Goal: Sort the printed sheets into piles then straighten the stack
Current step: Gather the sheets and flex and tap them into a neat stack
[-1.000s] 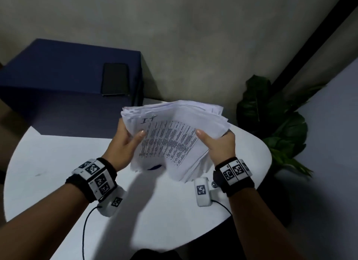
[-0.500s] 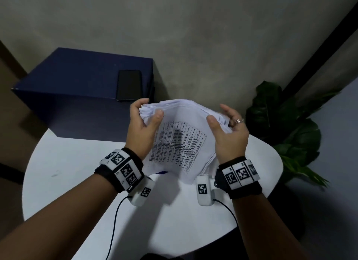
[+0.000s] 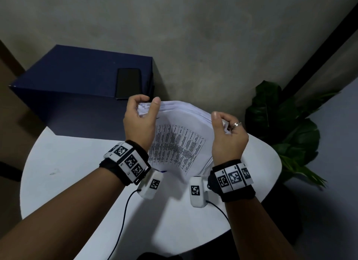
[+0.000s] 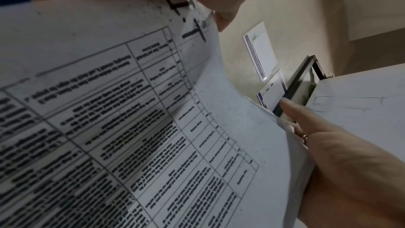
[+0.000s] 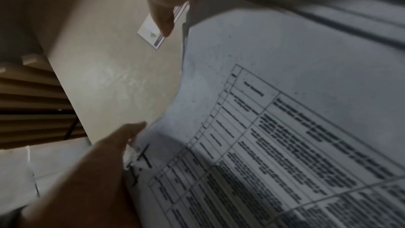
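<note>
Between the two hands, above the white table (image 3: 81, 182), the stack of printed sheets (image 3: 180, 141) now stands more upright than half a second ago. Left hand (image 3: 140, 122) has slid up to pinch the top left corner; right hand (image 3: 228, 137), earlier spread along the edge, now curls round the top right corner. Beyond the left hand, a phone (image 3: 128, 82) lies on a dark blue box (image 3: 77, 75).

An office corner: round white table (image 3: 77, 162), potted plant (image 3: 280, 120), wall notices (image 4: 260, 55).
</note>
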`<state>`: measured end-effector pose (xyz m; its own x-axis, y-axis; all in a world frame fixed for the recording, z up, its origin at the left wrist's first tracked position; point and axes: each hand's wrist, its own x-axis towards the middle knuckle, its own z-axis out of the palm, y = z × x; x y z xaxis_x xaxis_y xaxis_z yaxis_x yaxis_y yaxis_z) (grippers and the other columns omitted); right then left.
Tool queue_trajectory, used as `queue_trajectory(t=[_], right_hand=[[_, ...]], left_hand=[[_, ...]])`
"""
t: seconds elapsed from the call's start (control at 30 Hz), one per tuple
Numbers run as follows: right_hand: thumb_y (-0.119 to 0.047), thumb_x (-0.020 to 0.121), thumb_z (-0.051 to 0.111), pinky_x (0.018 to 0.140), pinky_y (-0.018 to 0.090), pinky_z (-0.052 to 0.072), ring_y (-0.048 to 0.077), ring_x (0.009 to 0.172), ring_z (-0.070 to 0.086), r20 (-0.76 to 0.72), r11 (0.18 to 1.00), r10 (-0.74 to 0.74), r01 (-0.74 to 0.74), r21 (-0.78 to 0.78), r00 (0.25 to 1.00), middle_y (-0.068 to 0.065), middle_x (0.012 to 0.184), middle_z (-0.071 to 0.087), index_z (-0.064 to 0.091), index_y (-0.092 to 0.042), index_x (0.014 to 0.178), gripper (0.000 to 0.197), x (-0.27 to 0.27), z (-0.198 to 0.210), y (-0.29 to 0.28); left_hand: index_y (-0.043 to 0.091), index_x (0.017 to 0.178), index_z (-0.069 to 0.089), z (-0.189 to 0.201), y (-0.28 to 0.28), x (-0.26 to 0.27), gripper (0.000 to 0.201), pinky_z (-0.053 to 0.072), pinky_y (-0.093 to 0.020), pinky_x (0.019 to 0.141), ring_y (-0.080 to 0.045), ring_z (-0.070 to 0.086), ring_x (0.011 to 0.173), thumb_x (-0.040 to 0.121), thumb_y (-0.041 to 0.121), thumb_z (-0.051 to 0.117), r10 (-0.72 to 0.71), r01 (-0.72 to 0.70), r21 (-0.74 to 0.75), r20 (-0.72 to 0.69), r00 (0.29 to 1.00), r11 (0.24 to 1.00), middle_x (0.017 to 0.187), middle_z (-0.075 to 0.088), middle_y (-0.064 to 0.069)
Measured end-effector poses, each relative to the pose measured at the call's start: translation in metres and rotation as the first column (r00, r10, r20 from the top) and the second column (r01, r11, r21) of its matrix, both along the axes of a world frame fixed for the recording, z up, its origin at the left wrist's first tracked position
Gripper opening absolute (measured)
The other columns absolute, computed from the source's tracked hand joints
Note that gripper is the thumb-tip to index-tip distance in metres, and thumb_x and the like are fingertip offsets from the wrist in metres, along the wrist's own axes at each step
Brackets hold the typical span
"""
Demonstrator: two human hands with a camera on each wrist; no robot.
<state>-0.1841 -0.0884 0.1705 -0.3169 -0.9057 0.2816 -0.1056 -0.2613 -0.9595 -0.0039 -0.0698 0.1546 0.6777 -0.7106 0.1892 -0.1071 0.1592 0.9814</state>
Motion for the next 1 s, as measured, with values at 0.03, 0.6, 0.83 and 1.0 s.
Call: queue_trajectory(t=[0.03, 0.6, 0.83, 1.0], right_hand=[[-0.019, 0.084, 0.073, 0.071, 0.014, 0.048, 0.006, 0.075, 0.062, -0.02, 1.0, -0.002, 0.002, -0.006, 1.0, -0.011, 0.077, 0.068, 0.069, -0.035, 0.076, 0.018, 0.001, 0.0, 0.0], [-0.009, 0.088, 0.066, 0.069, 0.006, 0.043, -0.009, 0.072, 0.058, 0.035, 0.999, -0.04, 0.04, -0.001, 0.999, -0.008, 0.078, 0.064, 0.068, -0.012, 0.094, 0.006, -0.002, -0.005, 0.004], [0.0, 0.073, 0.079, 0.079, 0.013, 0.051, 0.001, 0.086, 0.065, 0.123, 0.988, 0.152, -0.155, 0.019, 0.981, 0.0, 0.096, 0.065, 0.05, -0.013, 0.126, 0.062, -0.011, -0.015, 0.003], [-0.01, 0.068, 0.086, 0.076, 0.015, 0.053, -0.005, 0.085, 0.068, -0.017, 0.955, 0.206, -0.197, 0.222, 0.978, -0.012, 0.093, 0.072, 0.066, -0.025, 0.105, 0.045, -0.027, -0.026, -0.009]], left_hand=[[0.023, 0.098, 0.06, -0.001, -0.001, 0.0, 0.019, 0.051, -0.018, 0.071, 0.002, 0.06, 0.072, 0.087, 0.035, 0.07, 0.006, -0.006, 0.007, 0.003, 1.0, 1.0, 0.085, 0.063, 0.016], [0.022, 0.085, 0.063, -0.001, -0.01, 0.01, 0.022, 0.048, -0.024, 0.075, -0.005, 0.058, 0.078, 0.09, 0.043, 0.06, 0.018, -0.019, 0.073, 0.016, 1.0, 0.997, 0.08, 0.062, 0.014], [0.023, 0.092, 0.06, 0.002, -0.015, 0.011, 0.012, 0.045, -0.023, 0.079, 0.0, 0.055, 0.079, 0.091, 0.034, 0.058, 0.041, -0.04, 0.023, -0.044, 0.998, 0.999, 0.084, 0.059, 0.015], [0.033, 0.119, 0.048, -0.022, -0.005, 0.038, 0.071, 0.057, -0.03, 0.088, -0.008, 0.067, 0.095, 0.062, 0.032, 0.089, -0.443, 0.444, 0.078, -0.025, 0.896, 0.893, 0.11, 0.066, -0.005]])
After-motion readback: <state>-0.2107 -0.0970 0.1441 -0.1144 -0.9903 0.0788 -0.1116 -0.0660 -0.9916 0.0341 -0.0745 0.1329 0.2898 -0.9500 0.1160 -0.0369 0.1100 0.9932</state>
